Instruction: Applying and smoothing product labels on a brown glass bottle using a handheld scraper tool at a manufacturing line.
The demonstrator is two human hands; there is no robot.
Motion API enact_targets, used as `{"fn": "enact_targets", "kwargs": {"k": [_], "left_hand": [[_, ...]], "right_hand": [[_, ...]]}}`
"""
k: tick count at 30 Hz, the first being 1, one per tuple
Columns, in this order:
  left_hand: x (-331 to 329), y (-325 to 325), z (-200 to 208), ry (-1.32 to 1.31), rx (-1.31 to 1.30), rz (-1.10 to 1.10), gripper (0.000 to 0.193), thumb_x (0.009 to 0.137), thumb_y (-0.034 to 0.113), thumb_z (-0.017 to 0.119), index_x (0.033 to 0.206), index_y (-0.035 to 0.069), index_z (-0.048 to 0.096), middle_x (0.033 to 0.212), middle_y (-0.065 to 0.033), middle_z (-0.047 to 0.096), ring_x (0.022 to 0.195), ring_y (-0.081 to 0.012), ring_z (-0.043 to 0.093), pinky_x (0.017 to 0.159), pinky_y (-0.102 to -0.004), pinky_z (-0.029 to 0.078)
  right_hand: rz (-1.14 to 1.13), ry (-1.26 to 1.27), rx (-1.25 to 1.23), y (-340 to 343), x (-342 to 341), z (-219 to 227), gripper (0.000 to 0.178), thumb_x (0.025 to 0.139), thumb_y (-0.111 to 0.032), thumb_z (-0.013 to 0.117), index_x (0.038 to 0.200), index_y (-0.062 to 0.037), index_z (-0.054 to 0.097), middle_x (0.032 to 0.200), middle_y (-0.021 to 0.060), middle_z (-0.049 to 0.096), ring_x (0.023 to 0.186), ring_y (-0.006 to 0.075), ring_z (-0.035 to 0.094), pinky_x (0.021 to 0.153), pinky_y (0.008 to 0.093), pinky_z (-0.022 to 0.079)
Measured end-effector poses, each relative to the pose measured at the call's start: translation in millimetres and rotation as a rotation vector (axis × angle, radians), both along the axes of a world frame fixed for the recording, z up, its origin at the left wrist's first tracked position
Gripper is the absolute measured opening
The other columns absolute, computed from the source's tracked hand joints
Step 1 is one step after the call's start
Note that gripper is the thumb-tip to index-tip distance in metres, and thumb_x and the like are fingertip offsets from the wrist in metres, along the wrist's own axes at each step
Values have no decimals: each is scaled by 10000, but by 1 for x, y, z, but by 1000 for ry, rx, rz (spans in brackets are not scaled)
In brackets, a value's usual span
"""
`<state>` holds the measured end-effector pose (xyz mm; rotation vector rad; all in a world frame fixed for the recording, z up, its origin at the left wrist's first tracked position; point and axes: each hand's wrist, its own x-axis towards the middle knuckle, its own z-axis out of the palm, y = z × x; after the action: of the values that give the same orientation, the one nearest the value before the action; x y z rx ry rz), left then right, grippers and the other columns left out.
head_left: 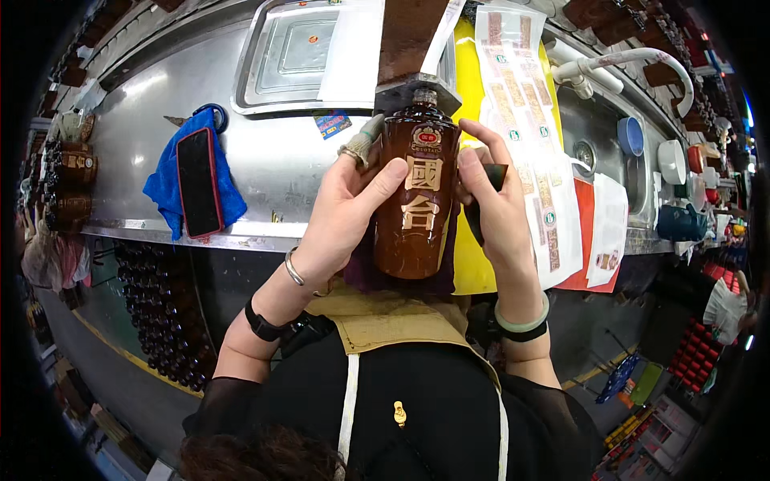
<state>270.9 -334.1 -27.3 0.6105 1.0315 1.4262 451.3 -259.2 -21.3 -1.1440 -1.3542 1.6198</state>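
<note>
A brown glossy bottle (pixel 409 248) with pale raised characters and a small red-and-gold emblem stands upright in front of me, at the counter's near edge. My left hand (pixel 341 196) is closed on its left side, thumb across the front; a pale cover wraps one fingertip. My right hand (pixel 504 212) is at the bottle's right side, its index finger and thumb against or very near the shoulder. A dark flat piece (pixel 497 175) is held in that hand, behind the thumb; I cannot make out its kind. The bottle hides the fingers behind it.
Label sheets (pixel 553 232) lie over a yellow sheet (pixel 473 268) right of the bottle. A metal tray (pixel 249 80) is at the back. A phone (pixel 199 184) rests on a blue cloth (pixel 164 188) at left. A sink (pixel 638 176) with a curved tap (pixel 642 58) is at right.
</note>
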Motion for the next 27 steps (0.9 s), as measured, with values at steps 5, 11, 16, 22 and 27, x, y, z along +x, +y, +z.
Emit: {"fn": "enact_targets", "kwargs": {"k": [5, 11, 16, 22, 27], "left_hand": [[3, 2, -2, 1, -37, 4, 707, 1037, 149, 692, 1603, -49, 318, 1519, -157, 527, 1374, -194, 532, 1162, -345, 429], [5, 3, -1, -21, -50, 10, 713, 1037, 153, 694, 1607, -48, 315, 1515, -154, 532, 1362, -186, 538, 1154, -342, 438], [4, 1, -4, -42, -35, 18, 707, 1037, 151, 694, 1602, -55, 321, 1514, -156, 531, 1361, -187, 537, 1151, -339, 438], [5, 2, -2, -23, -45, 12, 712, 1032, 142, 698, 1601, -59, 320, 1518, -155, 525, 1362, -189, 535, 1158, -343, 432], [5, 0, -7, -11, -33, 13, 722, 1027, 138, 703, 1601, -60, 313, 1528, -157, 514, 1375, -197, 526, 1170, -354, 420]], "right_hand": [[4, -60, 35, -12, -4, -1, 614, 956, -205, 805, 1470, -40, 513, 850, -58, 454, 780, 44, 427, 725, 200, 366], [2, 38, -17, -11, -4, -5, 647, 943, -187, 817, 1480, -37, 490, 851, -60, 429, 768, 41, 405, 714, 192, 348], [1, 61, -88, -10, -6, 5, 645, 944, -191, 817, 1474, -26, 488, 839, -67, 427, 768, 35, 407, 710, 192, 348], [-10, 14, -23, -10, -6, -2, 658, 926, -184, 836, 1467, -27, 495, 843, -69, 425, 760, 35, 401, 704, 188, 347], [-7, 17, -14, -10, -5, -3, 662, 924, -173, 837, 1472, -32, 495, 845, -69, 424, 760, 34, 398, 707, 185, 351]]}}
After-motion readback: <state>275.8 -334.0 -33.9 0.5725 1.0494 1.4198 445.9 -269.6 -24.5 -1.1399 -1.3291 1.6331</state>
